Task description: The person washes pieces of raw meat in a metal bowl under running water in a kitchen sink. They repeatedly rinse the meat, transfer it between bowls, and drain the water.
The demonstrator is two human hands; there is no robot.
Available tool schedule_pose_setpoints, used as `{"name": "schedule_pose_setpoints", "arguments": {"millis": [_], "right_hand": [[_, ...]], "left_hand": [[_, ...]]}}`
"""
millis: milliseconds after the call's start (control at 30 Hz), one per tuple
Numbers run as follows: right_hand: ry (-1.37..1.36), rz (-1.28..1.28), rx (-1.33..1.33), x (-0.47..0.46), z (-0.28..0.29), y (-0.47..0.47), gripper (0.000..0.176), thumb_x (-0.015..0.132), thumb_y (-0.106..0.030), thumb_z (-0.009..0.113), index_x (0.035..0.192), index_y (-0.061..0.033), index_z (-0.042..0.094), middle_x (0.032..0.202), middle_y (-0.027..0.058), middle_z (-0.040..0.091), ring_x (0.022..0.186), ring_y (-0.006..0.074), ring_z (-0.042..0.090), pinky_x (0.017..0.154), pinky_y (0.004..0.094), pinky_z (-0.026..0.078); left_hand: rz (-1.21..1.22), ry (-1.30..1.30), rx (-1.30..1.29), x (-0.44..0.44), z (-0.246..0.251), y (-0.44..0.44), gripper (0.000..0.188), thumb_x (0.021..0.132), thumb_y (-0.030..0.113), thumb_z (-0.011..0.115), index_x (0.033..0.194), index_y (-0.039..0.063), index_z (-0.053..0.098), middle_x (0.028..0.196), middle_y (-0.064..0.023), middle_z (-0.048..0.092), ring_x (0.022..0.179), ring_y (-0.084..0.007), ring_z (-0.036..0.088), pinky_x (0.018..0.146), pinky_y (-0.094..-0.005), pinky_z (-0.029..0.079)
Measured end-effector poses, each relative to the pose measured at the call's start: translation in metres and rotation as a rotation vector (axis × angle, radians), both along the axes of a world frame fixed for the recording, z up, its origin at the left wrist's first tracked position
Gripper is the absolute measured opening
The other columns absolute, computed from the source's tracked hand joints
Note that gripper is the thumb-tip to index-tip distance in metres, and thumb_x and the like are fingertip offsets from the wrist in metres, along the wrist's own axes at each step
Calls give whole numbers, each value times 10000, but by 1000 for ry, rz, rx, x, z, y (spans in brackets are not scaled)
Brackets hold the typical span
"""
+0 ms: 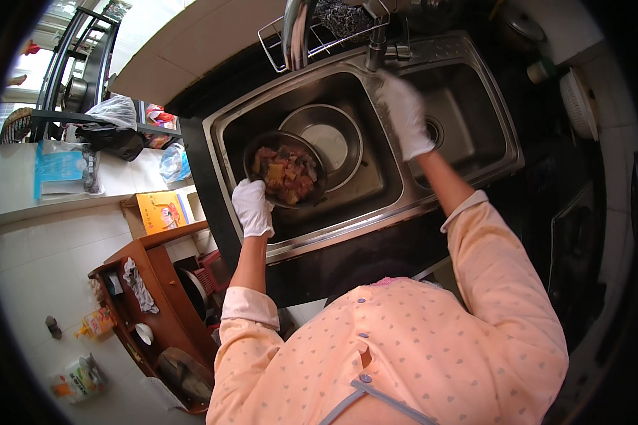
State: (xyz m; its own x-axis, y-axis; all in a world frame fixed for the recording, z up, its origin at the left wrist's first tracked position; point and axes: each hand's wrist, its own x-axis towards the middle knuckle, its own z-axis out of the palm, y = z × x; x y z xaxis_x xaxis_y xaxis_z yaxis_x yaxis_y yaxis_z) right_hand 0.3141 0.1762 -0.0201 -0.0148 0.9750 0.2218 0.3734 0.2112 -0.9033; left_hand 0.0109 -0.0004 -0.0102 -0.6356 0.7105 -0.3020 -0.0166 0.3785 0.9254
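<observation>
My left hand [253, 208], in a white glove, grips the rim of a dark round bowl [323, 187]. Chopped raw meat-like pieces [288, 172], reddish with some yellowish bits, fill it. The bowl is over the left basin [372, 196] of a double stainless steel sink. Behind it, in the same basin, a wider metal bowl [327, 141] is partly covered by it. My right hand [406, 117], also gloved and blurred by motion, hovers near the divider, its fingers close to the base of the faucet [375, 53]. Whether they touch it I cannot tell.
The faucet spout [296, 37] arches over the sink's back edge. Beside it, a wire rack [324, 45] holds a dark steel-wool scourer [345, 18]. The right basin [470, 122] has a round drain [433, 132]. A wooden cabinet [175, 297] stands to the left; a white basket [578, 103] leans at right.
</observation>
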Motion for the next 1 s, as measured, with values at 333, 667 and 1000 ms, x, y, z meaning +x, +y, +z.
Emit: {"name": "schedule_pose_setpoints", "arguments": {"millis": [333,667,1000], "right_hand": [[-920,-139,349,30,95,108,230,842,-148,497,1005,-152,660,952,116,659,908,314,624,731,445,506],[-867,-134,285,52,44,137,247,830,-144,489,989,-153,677,934,139,673,888,341,640,769,445,515],[-503,-209,57,56,27,134,283,910,-209,454,1091,-143,661,935,150,674,853,318,648,794,416,512]], "left_hand": [[-320,1240,99,22,-49,34,111,692,124,592,592,80,573,538,-139,572,491,-317,580,465,-415,425],[-327,1845,73,19,-40,56,140,683,111,566,591,130,461,507,-80,481,467,-247,492,474,-383,343],[-122,1420,183,2,-17,51,173,728,50,549,582,86,462,512,-104,463,455,-249,477,470,-365,354]]}}
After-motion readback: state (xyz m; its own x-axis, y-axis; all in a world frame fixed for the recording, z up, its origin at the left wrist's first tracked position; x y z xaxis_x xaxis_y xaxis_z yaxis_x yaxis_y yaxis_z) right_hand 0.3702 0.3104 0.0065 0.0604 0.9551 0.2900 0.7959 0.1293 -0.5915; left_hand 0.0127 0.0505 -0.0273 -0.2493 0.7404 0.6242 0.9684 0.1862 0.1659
